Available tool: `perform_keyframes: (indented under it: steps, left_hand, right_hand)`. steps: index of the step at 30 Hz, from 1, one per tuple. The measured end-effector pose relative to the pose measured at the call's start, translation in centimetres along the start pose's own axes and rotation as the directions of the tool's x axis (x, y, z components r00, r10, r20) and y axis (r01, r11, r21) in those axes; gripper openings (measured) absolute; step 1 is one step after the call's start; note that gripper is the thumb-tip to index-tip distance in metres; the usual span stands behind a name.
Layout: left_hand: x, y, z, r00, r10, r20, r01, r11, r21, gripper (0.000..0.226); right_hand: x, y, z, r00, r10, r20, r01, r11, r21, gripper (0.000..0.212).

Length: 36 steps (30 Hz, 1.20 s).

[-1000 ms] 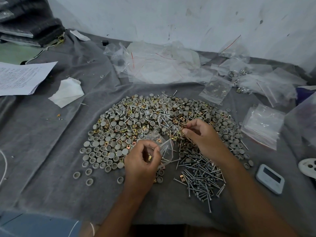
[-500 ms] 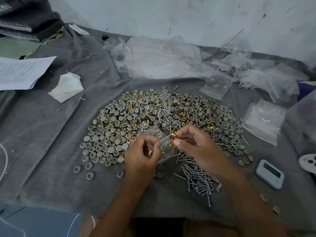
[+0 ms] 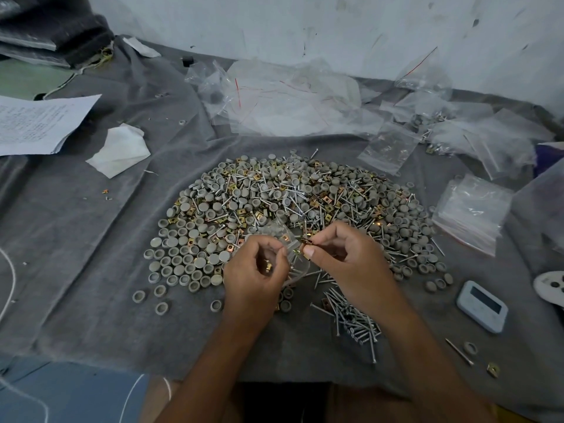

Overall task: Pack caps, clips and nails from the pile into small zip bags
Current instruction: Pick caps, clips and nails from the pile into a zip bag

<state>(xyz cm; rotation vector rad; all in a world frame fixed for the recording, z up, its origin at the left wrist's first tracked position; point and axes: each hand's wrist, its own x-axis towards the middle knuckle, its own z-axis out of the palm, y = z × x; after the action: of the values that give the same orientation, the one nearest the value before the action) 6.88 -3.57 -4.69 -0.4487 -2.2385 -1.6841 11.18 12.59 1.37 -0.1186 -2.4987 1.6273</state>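
The left hand [image 3: 254, 273] curls its fingers round a small clear zip bag [image 3: 287, 248], pinching its mouth near the middle of the view. The right hand [image 3: 345, 257] pinches a brass-coloured clip [image 3: 306, 240] between thumb and forefinger right at the bag's opening. At 12 o'clock from the hands, the pile [image 3: 290, 206] of grey caps, clips and nails spreads over the grey cloth [image 3: 91, 254]. A loose heap of nails [image 3: 354, 319] lies at 5 o'clock. A stack of empty bags [image 3: 473, 212] sits at 3 o'clock, a small white device with a screen [image 3: 482, 309] at 4 o'clock. Printed paper [image 3: 39, 123] lies at 10 o'clock; its writing is too small to read.
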Motion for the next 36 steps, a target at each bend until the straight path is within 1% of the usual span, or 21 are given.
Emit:
perform_keyframes:
  steps: [6,11,15,18,23,26,29,34,36]
  left_hand:
    - [-0.1,0.4,-0.1,1.0,0.017,0.003,-0.017,0.999,-0.05,0.021]
    - [-0.1,0.6,-0.1,1.0,0.019,-0.008,-0.02,0.999,-0.032,0.019]
    - [-0.1,0.6,-0.1,1.0,0.01,-0.003,-0.01,0.999,-0.031,0.016]
    - [-0.1,0.5,-0.1,1.0,0.016,0.005,-0.016,1.0,-0.018,0.017]
    - [0.0,0.3,-0.1,0.994,0.102,0.042,-0.104,0.992,0.075,0.021]
    - [0.1,0.2,-0.1,0.988,0.142,0.057,-0.146,0.987,0.072,0.022]
    - [0.1,0.2,-0.1,0.985,0.157,0.068,-0.16,0.986,0.054,0.022]
    - [0.1,0.2,-0.1,0.989,0.139,0.058,-0.142,0.988,0.061,0.011]
    - [0.1,0.1,-0.1,0.986,0.148,0.074,-0.153,0.986,0.073,0.008]
  right_hand:
    - [0.0,0.3,-0.3,0.999,0.016,0.041,-0.016,1.0,0.007,0.009]
    - [0.0,0.4,-0.7,0.997,0.014,0.079,-0.015,1.0,0.004,0.01]
    - [-0.1,0.1,-1.1,0.992,-0.005,0.129,0.011,0.999,-0.05,0.009]
    - [-0.1,-0.3,-1.2,0.986,-0.021,0.166,0.045,0.989,-0.142,0.006]
    - [0.0,-0.5,-0.9,0.991,-0.018,0.134,0.043,0.981,-0.188,0.005]
    - [-0.1,-0.6,-0.4,0.996,-0.006,0.091,0.022,0.983,-0.182,0.005]
    - [-0.2,-0.7,0.0,0.999,-0.009,0.049,0.019,0.975,-0.223,0.003]
    - [-0.3,-1.0,-0.2,0.996,-0.039,0.083,0.058,0.97,-0.235,0.003]
    - [-0.4,-0.8,-0.3,0.993,-0.074,0.091,0.097,0.954,-0.283,0.004]
